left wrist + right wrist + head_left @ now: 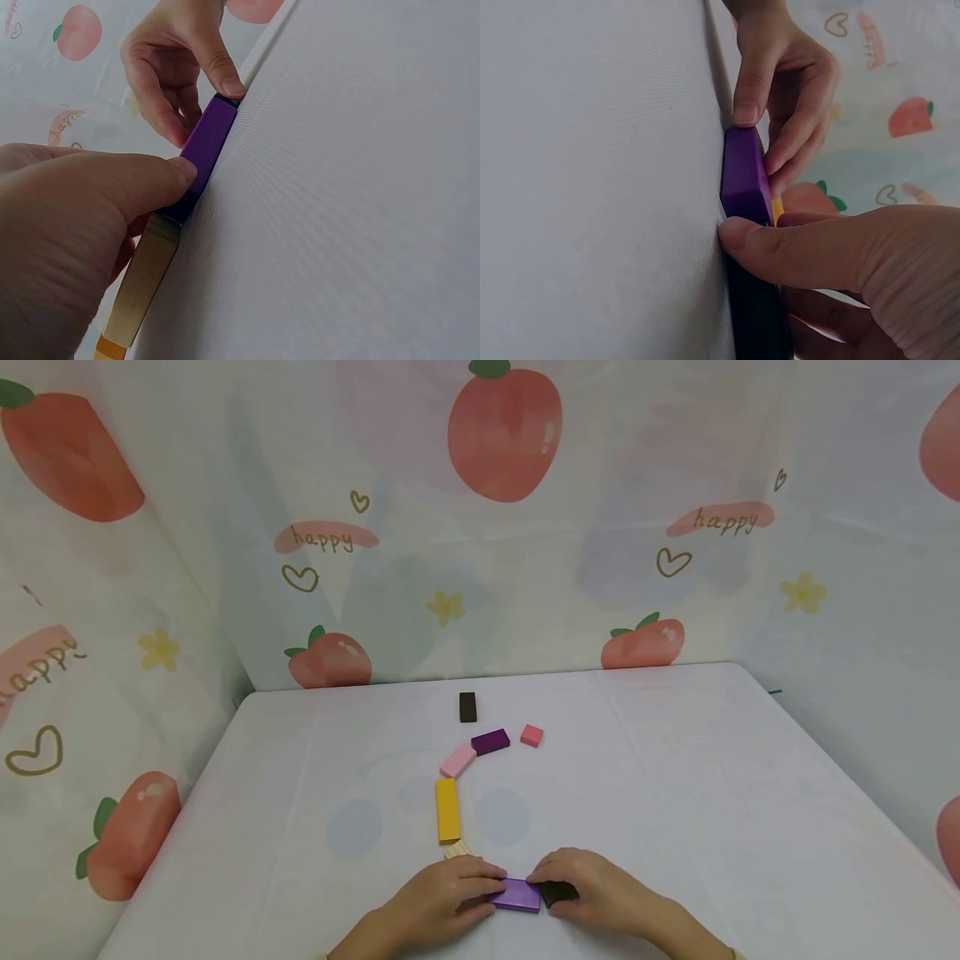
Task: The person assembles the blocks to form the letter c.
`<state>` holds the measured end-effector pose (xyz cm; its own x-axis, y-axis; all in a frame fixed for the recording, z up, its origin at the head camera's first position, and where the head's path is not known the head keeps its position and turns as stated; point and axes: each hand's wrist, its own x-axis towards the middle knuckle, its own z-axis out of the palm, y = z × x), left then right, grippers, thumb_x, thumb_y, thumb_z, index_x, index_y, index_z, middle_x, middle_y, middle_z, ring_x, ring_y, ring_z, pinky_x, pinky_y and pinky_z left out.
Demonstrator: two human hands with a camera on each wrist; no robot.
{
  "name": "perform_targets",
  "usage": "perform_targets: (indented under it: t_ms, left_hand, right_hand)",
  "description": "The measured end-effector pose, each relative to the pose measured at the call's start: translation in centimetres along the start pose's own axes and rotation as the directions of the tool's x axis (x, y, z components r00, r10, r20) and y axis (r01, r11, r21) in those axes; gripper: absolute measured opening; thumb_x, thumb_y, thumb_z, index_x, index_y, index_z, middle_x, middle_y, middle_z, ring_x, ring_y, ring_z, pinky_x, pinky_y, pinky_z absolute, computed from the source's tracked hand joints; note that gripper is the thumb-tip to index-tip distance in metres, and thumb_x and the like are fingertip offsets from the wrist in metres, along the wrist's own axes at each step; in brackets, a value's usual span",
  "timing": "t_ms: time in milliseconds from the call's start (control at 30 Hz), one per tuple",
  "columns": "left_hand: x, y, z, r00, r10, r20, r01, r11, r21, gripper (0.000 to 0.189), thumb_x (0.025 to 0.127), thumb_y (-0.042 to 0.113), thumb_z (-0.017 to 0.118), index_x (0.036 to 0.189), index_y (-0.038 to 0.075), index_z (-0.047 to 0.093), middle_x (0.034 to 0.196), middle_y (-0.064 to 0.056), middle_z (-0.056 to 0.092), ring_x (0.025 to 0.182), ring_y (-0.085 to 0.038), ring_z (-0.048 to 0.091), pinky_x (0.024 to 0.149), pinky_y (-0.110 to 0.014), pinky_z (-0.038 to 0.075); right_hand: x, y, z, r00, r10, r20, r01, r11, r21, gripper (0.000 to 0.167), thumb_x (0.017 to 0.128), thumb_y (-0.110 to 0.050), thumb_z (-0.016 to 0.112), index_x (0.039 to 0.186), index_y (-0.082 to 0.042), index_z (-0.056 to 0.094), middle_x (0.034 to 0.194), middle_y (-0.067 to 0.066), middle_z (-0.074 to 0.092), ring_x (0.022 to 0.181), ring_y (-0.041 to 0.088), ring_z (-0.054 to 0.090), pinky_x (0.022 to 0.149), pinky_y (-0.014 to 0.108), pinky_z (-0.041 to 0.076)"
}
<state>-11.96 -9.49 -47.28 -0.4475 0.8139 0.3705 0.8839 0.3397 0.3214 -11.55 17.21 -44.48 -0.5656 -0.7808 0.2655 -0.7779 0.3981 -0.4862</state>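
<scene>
In the head view, my left hand (448, 895) pinches the left end of a purple block (517, 896) lying on the table. My right hand (600, 891) holds a black block (557, 893) between thumb and fingers, at the purple block's right end. Seen from the right wrist, the black block (757, 315) stretches back under my right thumb, end to end with the purple block (744, 172). A cream wooden block (142, 285) adjoins the purple one's other end in the left wrist view; my left fingers partly hide it from above.
Beyond my hands, the curved row continues with a yellow block (447, 812), a pink block (458, 761) and a dark purple block (491, 742). A small coral block (532, 736) and a dark brown block (468, 707) lie farther back. Fruit-printed cloth (480, 568) walls the table (712, 793).
</scene>
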Motion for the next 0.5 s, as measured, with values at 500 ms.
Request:
perform_targets:
  t_ms: [500]
  left_hand:
    - [-0.01, -0.03, 0.06, 1.000, -0.012, 0.004, 0.012, 1.000, -0.023, 0.027, 0.090, 0.024, 0.060, 0.115, 0.014, 0.064, 0.119, 0.008, 0.058, 0.110, -0.001, 0.049, 0.094, -0.017, 0.040]
  right_hand:
    - [0.06, 0.01, -0.25, 0.998, 0.037, 0.043, -0.039, 0.999, 0.035, 0.032, 0.076, -0.007, 0.074, 0.106, -0.010, 0.065, 0.104, -0.007, 0.062, 0.097, 0.008, 0.056, 0.082, 0.029, 0.049]
